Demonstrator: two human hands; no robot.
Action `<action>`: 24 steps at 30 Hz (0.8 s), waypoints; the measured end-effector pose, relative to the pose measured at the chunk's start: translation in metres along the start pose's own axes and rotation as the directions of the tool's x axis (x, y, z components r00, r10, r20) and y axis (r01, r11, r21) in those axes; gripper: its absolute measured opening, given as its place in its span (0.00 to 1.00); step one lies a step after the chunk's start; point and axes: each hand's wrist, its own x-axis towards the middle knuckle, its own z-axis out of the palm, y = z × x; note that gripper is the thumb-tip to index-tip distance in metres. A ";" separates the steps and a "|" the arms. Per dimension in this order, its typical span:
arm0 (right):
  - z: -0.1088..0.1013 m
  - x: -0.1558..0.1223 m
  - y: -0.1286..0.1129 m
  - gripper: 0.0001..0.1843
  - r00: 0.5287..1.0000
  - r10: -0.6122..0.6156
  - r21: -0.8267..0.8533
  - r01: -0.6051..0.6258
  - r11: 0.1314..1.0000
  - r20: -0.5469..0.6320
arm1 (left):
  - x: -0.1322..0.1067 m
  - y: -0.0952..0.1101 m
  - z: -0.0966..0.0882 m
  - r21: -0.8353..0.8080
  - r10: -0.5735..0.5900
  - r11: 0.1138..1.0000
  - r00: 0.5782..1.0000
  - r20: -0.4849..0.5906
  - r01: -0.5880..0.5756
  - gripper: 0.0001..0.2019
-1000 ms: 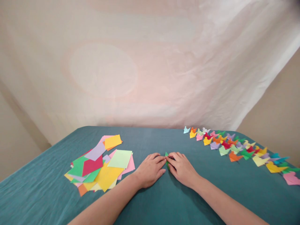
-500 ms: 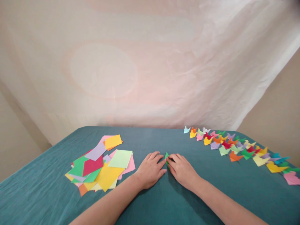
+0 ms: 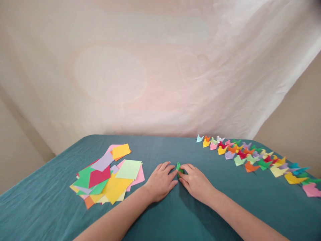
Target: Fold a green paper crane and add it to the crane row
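Note:
A small folded green paper (image 3: 178, 167) lies on the teal tablecloth (image 3: 160, 214) between my two hands. My left hand (image 3: 161, 181) rests palm down, and its fingertips press the paper's left side. From the right, my right hand (image 3: 195, 182) pinches the same paper with thumb and forefinger. Most of the green piece is hidden under my fingers; only its upper tip shows.
A loose pile of coloured paper squares (image 3: 107, 174) lies to the left. Rows of several finished folded paper figures (image 3: 253, 159) run along the right side toward the table's edge. A pale wrinkled cloth backdrop (image 3: 150, 67) hangs behind the table.
Both hands stay on the green paper. The fingertips have shifted slightly and a little more of the paper's tip shows.

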 end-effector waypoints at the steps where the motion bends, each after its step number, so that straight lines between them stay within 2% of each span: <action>1: -0.003 0.000 0.000 0.09 1.000 -0.009 0.006 0.009 1.000 0.005 | 0.000 0.000 0.000 0.000 0.000 1.000 1.000 0.000 0.000 0.19; 10: -0.030 -0.008 -0.005 0.08 0.992 -0.043 0.093 0.032 0.995 0.119 | 0.001 0.001 -0.002 0.005 -0.005 1.000 1.000 0.004 0.005 0.19; 14: -0.029 -0.005 0.004 0.11 0.993 -0.035 0.220 0.010 0.975 0.109 | 0.000 0.000 -0.002 -0.006 0.002 1.000 1.000 0.014 -0.002 0.19; 15: -0.025 -0.003 0.007 0.12 0.996 -0.013 0.251 -0.010 0.968 0.090 | 0.000 0.000 -0.002 -0.009 0.003 1.000 1.000 0.015 -0.003 0.19; 17: -0.013 0.001 0.016 0.15 0.993 0.115 0.302 -0.119 0.946 0.031 | 0.000 -0.001 -0.002 -0.016 -0.001 1.000 1.000 0.016 0.002 0.19; 20: 0.008 0.007 0.026 0.07 0.950 0.310 0.328 -0.284 0.901 -0.030 | 0.001 0.000 -0.002 -0.029 -0.011 0.999 1.000 0.012 0.012 0.19; 24: 0.025 0.018 0.030 0.10 0.888 0.455 0.279 -0.453 0.847 0.060 | 0.002 0.001 -0.002 -0.062 -0.017 0.998 1.000 -0.016 0.016 0.18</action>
